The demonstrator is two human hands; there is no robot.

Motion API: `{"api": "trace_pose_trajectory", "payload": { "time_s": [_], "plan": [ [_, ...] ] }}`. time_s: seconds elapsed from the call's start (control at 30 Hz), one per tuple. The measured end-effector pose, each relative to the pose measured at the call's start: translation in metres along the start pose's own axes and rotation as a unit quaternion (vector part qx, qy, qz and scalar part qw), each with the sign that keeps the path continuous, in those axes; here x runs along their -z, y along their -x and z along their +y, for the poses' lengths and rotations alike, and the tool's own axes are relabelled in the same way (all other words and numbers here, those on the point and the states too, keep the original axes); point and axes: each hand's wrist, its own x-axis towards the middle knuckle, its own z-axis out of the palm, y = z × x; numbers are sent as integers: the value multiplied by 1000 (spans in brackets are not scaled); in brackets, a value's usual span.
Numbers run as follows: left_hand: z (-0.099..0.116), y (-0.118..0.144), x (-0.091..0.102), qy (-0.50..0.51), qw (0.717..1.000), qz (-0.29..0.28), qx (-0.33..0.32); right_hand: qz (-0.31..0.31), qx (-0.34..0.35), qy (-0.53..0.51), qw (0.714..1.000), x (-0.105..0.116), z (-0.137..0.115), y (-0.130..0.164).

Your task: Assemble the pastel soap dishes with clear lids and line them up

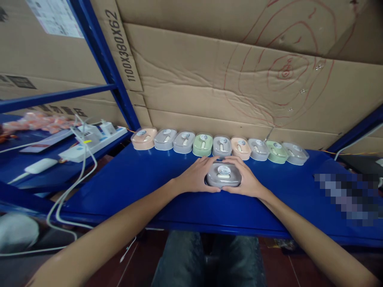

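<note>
A grey box with a clear lid (230,181), a round label and a pale tab on top, is at the middle of the blue shelf. My left hand (199,175) wraps round its left side and my right hand (243,177) round its right side. Both thumbs lie along the near edge, while the fingers curve over the far edge. Behind it, against the cardboard, runs a row of similar boxes: peach (143,139), grey (165,140), green (202,146) and others.
To the left, a white power strip (77,151) with plugs and cables lies beside a flat dark device (46,141) and orange wrapped items (42,122). Blue metal posts (101,59) frame the shelf. A blurred-out patch (350,199) covers the right end.
</note>
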Motion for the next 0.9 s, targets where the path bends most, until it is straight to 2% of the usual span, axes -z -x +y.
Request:
{"api": "trace_pose_trajectory", "payload": {
  "time_s": [0.17, 0.33, 0.63, 0.77, 0.9],
  "plan": [
    [-1, 1, 4, 23, 998, 0, -57, -45, -3, 19, 999, 4, -3, 0],
    [-4, 1, 4, 13, 999, -5, -52, -80, -29, 84, 993, 7, -8, 2],
    [-6, 3, 1, 22, 999, -20, -25, -53, -17, 175, 983, 2, -14, 8],
    [-5, 4, 3, 23, 999, -33, -11, -49, -49, 260, 963, 12, -24, 27],
    [-3, 4, 5, 22, 999, -48, 6, -25, -96, 356, 929, 33, -31, 62]
  ]
}}
